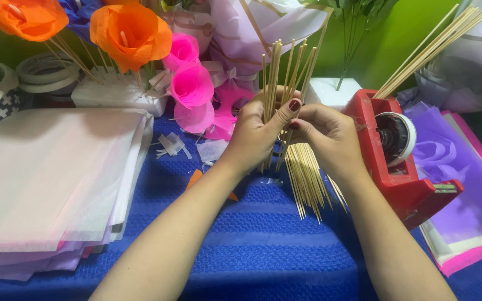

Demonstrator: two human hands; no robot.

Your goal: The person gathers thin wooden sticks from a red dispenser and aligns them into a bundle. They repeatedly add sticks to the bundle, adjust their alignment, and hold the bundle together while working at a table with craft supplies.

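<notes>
Left hand [258, 136] wrapped around an upright bundle of bamboo skewers [277, 83], thumb pressed across the front, near the middle of the table [263, 245] toward its far edge. Right hand [330, 139] touching the left, fingertips pinching at the same sticks, possibly teasing one loose; hard to tell from this angle. More loose skewers [308, 181] fanned flat on the blue cloth just beneath both hands.

For a clean pick: keep the bundle vertical, grip relaxed enough for one stick to slide, pull along its length and not sideways.

Red tape dispenser [397, 150] just beside the right hand. Stack of pale tissue sheets [51, 178] at the left edge. Paper flowers [132, 30] along the far edge, partly cut off. Lower skewer ends hidden behind the palms.
</notes>
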